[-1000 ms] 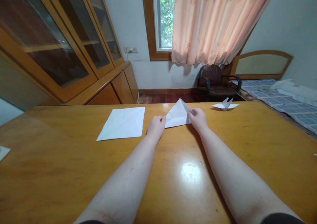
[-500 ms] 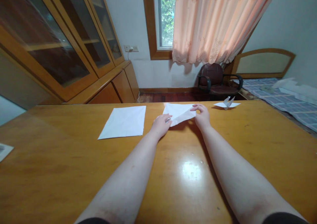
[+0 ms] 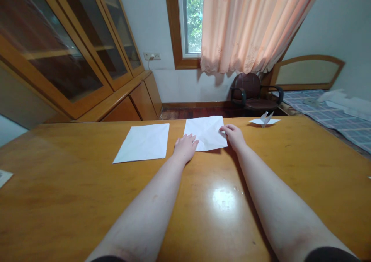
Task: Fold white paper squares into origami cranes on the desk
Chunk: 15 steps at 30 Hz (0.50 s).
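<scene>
A square white sheet of paper [image 3: 207, 128] with crease lines lies unfolded near the table's far edge. My left hand [image 3: 186, 146] rests flat on its near left corner, fingers stretched out. At its right edge my right hand [image 3: 232, 135] pinches the paper between thumb and fingers. To the left, apart from both hands, is a second creased white sheet [image 3: 143, 142]. A folded paper crane [image 3: 264, 120] with spread wings stands to the right of my right hand.
The wooden table [image 3: 87, 200] fills the foreground. A printed card or paper [image 3: 4, 177] lies at its left edge. Beyond the table are a glass-doored cabinet [image 3: 84, 96], an armchair [image 3: 249, 90] and a bed with a plaid cover [image 3: 324, 109].
The sheet between my hands was folded over with its near edge slanting; now it lies opened out to a square. My right hand has come slightly nearer along its right side.
</scene>
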Each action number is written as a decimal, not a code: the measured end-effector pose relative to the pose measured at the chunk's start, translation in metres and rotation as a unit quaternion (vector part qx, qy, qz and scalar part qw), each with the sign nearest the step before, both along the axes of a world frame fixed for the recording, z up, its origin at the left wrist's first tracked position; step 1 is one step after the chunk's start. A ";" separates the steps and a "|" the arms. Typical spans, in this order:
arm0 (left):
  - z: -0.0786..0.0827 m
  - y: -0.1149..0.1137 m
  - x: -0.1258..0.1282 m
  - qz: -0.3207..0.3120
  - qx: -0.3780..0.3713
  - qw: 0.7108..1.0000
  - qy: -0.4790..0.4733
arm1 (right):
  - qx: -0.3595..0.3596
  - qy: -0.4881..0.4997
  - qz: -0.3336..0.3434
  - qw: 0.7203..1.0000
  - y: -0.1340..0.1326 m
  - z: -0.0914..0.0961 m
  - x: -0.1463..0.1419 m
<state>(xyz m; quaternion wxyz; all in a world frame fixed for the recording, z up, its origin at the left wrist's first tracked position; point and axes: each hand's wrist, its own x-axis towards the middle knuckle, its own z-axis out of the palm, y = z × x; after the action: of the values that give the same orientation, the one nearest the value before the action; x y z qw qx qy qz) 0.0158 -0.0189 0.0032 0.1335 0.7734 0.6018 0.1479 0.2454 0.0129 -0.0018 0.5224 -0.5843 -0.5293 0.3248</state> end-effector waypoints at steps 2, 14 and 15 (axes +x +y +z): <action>0.000 0.001 0.000 0.010 0.000 1.000 0.017 | -0.044 -0.082 0.016 0.996 0.000 -0.002 0.001; -0.002 0.000 0.010 0.036 0.015 0.999 -0.035 | 0.032 -0.331 0.193 0.923 -0.002 -0.010 -0.011; -0.001 0.000 0.010 0.048 0.028 0.996 -0.066 | 0.021 -0.329 0.204 0.922 -0.003 -0.010 -0.012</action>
<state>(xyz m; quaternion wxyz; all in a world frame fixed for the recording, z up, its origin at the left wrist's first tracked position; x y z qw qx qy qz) 0.0262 -0.0184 0.0026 0.1442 0.7355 0.6239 0.2214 0.2337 0.0101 -0.0122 0.2536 -0.5265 -0.7858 0.2026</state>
